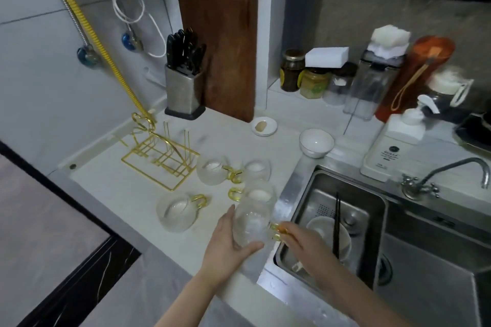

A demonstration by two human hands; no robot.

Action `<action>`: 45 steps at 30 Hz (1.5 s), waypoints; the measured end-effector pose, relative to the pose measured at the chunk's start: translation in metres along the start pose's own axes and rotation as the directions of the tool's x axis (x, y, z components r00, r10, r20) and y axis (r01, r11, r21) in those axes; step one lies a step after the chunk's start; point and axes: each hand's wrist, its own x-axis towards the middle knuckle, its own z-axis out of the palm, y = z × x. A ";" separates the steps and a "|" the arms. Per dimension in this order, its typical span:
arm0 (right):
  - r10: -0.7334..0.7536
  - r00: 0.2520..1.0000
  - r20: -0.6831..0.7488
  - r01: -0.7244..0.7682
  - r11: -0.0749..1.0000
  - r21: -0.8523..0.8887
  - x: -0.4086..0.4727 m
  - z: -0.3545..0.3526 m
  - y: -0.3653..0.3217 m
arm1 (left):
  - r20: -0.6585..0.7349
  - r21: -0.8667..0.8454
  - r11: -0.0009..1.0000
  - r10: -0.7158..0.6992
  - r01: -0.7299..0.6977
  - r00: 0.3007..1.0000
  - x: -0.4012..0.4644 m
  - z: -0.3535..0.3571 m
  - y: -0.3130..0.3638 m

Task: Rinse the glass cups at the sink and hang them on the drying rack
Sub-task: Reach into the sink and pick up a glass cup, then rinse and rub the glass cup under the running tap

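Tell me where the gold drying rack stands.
The gold drying rack stands on the counter's left side, in front of the knife block, left of the glass cups.

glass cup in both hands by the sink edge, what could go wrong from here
1. The glass cup is held right over the sink rim; it might knock the steel as the left hand and right hand swing it over.
2. A bowl with chopsticks already sits in the sink, leaving little room to rinse.
3. Another cup stands close behind and could get bumped.

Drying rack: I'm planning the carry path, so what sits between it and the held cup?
Head view: two cups stand between the rack and the held cup.
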 end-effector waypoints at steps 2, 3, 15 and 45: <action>-0.013 0.999 -0.037 0.014 0.999 0.045 -0.023 -0.015 0.011 | 0.073 -0.057 0.996 0.072 -0.068 0.995 -0.001 0.011 0.013; -0.015 0.998 -0.055 0.018 0.998 0.052 -0.035 -0.022 0.017 | 0.104 -0.069 0.993 0.108 -0.101 0.989 -0.001 0.018 0.021; 0.216 0.807 -0.550 -0.157 0.976 0.153 -0.167 -0.081 0.096 | 0.333 -0.093 0.900 0.431 -0.425 0.839 -0.018 0.145 0.133; 0.485 0.571 -0.662 -0.348 0.874 0.340 -0.217 -0.273 0.245 | 0.476 -0.203 0.932 0.361 -0.299 0.802 -0.043 0.319 0.230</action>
